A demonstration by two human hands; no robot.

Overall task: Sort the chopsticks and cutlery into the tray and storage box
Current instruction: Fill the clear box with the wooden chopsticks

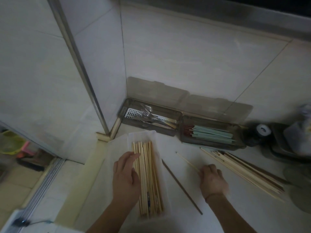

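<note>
On the pale counter in the tiled corner we log, already filed: forks and flat cutlery in the left storage box, mint-green chopsticks in the right storage box, and a full row of pale wooden chopsticks in the white tray. Outstanding, we judge: the loose bundle of pale chopsticks at right and one dark chopstick between our hands. Our left hand rests fingers nearly straight on the tray's row; our right hand pinches a single pale chopstick.
</note>
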